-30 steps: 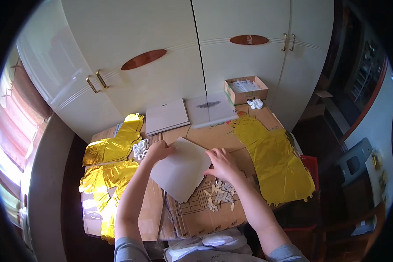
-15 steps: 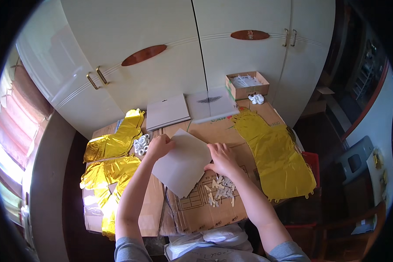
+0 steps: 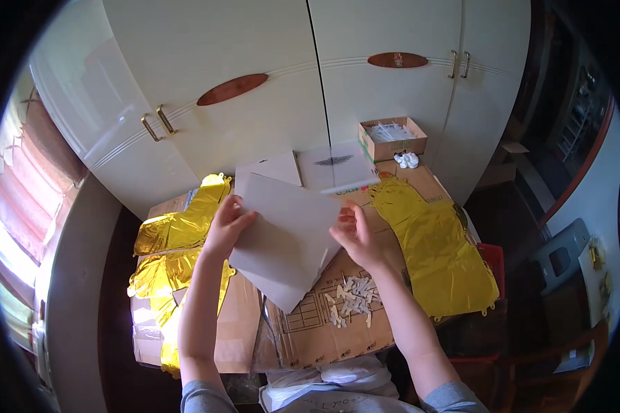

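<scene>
A pale grey flat sheet [image 3: 282,237] is held up and tilted over the middle of the cardboard-covered table. My left hand [image 3: 225,228] grips its left edge, with the thumb on the near face and the fingers behind. At the opposite corner my right hand [image 3: 355,234] has its fingers curled against the sheet's edge. Below the right hand lies a loose pile of small pale flat pieces [image 3: 353,301]. Behind the sheet are a grey flat panel [image 3: 269,166] and a similar one with a dark wing-shaped print [image 3: 332,162].
Shiny gold foil shapes lie at the left [image 3: 182,224] and right [image 3: 437,248] of the table. An open cardboard box [image 3: 393,140] of clear and white pieces stands at the back, with a small white bundle [image 3: 406,160] before it. White cabinets [image 3: 255,41] rise behind.
The sheet has risen and tilted, now overlapping the grey panel behind. My left hand moved left and nearer me; my right hand shifted slightly right and its fingers curled.
</scene>
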{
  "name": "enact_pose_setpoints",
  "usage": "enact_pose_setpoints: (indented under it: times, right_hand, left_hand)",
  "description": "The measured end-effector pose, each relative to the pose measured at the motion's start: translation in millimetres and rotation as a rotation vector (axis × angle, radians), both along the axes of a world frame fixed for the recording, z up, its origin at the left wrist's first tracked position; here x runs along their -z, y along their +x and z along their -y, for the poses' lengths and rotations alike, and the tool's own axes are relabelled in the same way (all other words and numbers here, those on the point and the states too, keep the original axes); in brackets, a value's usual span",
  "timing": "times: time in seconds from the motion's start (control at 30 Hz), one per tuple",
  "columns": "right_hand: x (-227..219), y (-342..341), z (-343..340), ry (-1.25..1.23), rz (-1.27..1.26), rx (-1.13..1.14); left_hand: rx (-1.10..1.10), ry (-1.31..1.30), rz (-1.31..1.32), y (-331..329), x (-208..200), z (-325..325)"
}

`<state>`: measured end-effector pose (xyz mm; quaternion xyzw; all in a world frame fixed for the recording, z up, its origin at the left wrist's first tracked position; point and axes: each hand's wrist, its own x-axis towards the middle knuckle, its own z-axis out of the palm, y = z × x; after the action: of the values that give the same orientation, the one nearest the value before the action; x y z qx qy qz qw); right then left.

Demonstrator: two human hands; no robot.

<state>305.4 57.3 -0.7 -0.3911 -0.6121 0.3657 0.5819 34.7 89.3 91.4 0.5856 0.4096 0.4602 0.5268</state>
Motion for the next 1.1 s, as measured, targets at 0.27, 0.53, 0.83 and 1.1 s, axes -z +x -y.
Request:
enact_pose_setpoints:
  times: [0.27, 0.53, 0.83, 1.1]
  right_hand:
    - [-22.4, -19.5, 19.4, -0.010, 0.141, -0.035]
    - [-11.5, -23.2, 17.7, -0.160, -0.055, -0.209]
    - [-19.3, -19.0, 27.9, -0.448, -0.395, -0.707]
    - [-21.5, -25.7, 31.7, -0.527, -0.536, -0.742]
  left_hand:
    - [-0.090, 0.125, 0.355, -27.4, 71.3, 39.6]
    - [0.015, 0.085, 0.198, -29.3, 101.9, 56.1]
    - [0.034, -0.069, 0.334, -31.3, 98.2, 71.7]
    - [0.014, -0.056, 0.308, -32.2, 97.4, 72.3]
